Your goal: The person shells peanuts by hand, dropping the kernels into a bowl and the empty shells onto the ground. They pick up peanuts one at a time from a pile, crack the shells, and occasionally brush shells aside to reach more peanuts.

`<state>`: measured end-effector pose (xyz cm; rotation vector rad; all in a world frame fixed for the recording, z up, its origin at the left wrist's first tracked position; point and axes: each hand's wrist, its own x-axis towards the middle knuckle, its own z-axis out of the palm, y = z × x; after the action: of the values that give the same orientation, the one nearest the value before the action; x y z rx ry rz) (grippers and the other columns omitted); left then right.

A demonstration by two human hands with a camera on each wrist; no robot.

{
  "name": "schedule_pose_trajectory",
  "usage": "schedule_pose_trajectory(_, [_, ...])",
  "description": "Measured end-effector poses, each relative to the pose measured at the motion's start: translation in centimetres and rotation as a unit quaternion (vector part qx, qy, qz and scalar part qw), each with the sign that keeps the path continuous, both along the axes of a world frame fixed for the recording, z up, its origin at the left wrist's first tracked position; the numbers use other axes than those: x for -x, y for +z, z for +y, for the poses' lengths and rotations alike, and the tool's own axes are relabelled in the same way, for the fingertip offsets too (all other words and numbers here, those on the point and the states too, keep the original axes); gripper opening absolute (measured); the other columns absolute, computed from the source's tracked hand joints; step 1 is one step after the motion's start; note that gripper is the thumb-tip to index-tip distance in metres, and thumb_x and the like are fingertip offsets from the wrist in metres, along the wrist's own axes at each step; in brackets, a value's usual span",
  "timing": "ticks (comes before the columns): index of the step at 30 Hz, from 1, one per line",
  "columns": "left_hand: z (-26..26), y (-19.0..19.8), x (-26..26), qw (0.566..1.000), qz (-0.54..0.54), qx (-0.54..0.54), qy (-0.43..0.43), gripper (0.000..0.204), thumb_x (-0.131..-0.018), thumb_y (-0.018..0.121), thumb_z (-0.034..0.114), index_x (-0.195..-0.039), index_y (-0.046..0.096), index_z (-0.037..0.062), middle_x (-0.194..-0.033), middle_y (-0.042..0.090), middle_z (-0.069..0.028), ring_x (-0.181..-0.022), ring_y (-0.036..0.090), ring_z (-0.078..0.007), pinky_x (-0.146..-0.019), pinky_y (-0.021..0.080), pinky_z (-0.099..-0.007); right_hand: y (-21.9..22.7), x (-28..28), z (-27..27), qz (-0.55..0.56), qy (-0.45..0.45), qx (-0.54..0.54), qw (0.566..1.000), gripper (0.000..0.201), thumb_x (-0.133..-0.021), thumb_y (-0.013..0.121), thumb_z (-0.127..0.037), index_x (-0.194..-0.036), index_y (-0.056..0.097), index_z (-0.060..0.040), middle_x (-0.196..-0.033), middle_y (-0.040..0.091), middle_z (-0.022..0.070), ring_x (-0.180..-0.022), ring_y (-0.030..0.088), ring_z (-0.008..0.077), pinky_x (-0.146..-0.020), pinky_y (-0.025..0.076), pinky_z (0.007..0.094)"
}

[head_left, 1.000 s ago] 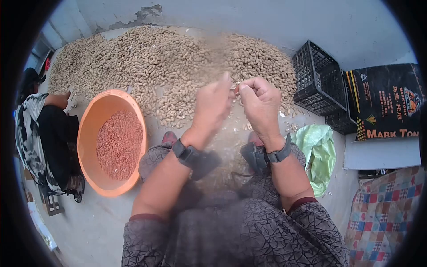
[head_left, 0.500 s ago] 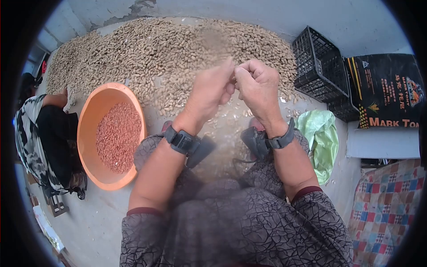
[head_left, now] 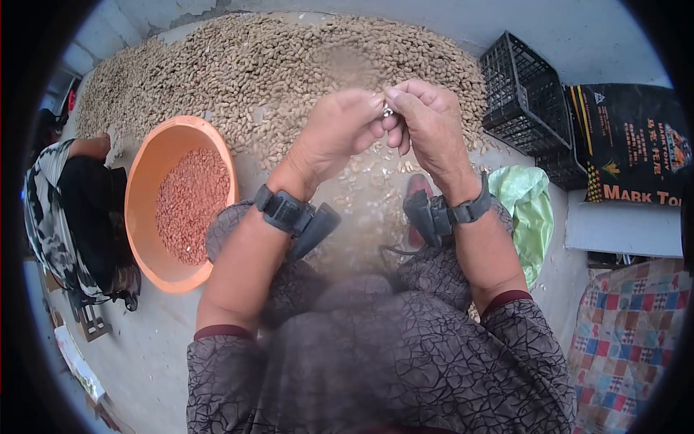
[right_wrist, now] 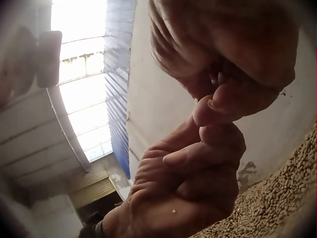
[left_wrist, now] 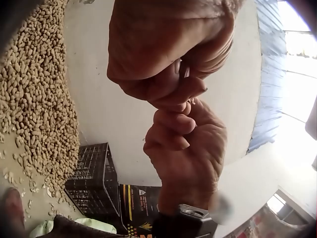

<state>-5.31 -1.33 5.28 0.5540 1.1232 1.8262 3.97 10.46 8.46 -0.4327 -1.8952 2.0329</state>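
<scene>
My left hand (head_left: pixel 327 134) and right hand (head_left: pixel 436 126) meet at the fingertips in front of my knees. Between them shows a small whitish bit of a peanut (head_left: pixel 388 111), pinched by thumb and fingers from both sides and mostly covered. In the left wrist view the fingers of the right hand (left_wrist: pixel 190 153) curl against those of the left. The right wrist view has the left hand (right_wrist: pixel 188 183) below, its fingertips against the right hand's. Beyond the hands spreads a large heap of unshelled peanuts (head_left: pixel 238 87).
An orange basin (head_left: pixel 137 217) of reddish shelled peanuts (head_left: pixel 189 210) stands at my left, with another person (head_left: pixel 72 210) beyond it. Rightward are a black crate (head_left: pixel 524 94), a green bag (head_left: pixel 524 217) and a black printed sack (head_left: pixel 629 145). Shell bits litter the floor.
The hands have stayed together at the fingertips and risen slightly in the view, which has itself shifted. The left hand's motion blur has lessened, and the whitish bit now shows between the fingers.
</scene>
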Motion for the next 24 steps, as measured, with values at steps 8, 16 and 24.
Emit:
schedule_pose_trajectory(8, [-1.0, -0.4, 0.3, 0.998, -0.020, 0.051, -0.023, 0.015, -0.092, 0.051, 0.015, -0.092, 0.056, 0.0006, -0.071, 0.057, -0.0014, -0.047, 0.041, -0.0018, -0.040, 0.029, -0.0130, -1.0, -0.2, 0.3, -0.034, -0.047, -0.024, 0.998, 0.018, -0.088, 0.056, -0.017, -0.081, 0.062, -0.0011, -0.061, 0.059, 0.0029, -0.044, 0.052, 0.0056, -0.036, 0.038, 0.0158])
schedule_pose_trajectory(16, [-4.9, 0.8, 3.2, 0.988, -0.148, -0.006, 0.050, 0.025, -0.094, 0.051, 0.024, -0.088, 0.057, 0.0006, -0.068, 0.054, -0.0015, -0.045, 0.038, -0.0019, -0.038, 0.027, -0.0140, -9.6, 1.2, 3.9, -0.258, 0.225, -0.289, 0.894, 0.018, -0.085, 0.058, -0.018, -0.082, 0.065, -0.0020, -0.068, 0.063, 0.0060, -0.065, 0.061, 0.0135, -0.058, 0.048, 0.0285])
schedule_pose_trajectory(24, [-6.6, 2.4, 8.4, 0.988, -0.147, 0.016, 0.045, 0.018, -0.093, 0.050, 0.016, -0.090, 0.057, -0.0008, -0.071, 0.056, -0.0013, -0.047, 0.039, -0.0013, -0.037, 0.027, -0.0136, -21.6, 2.3, 7.3, -0.309, 0.164, -0.476, 0.807, 0.017, -0.079, 0.059, -0.021, -0.085, 0.068, -0.0067, -0.081, 0.064, 0.0174, -0.079, 0.062, 0.0316, -0.073, 0.048, 0.0387])
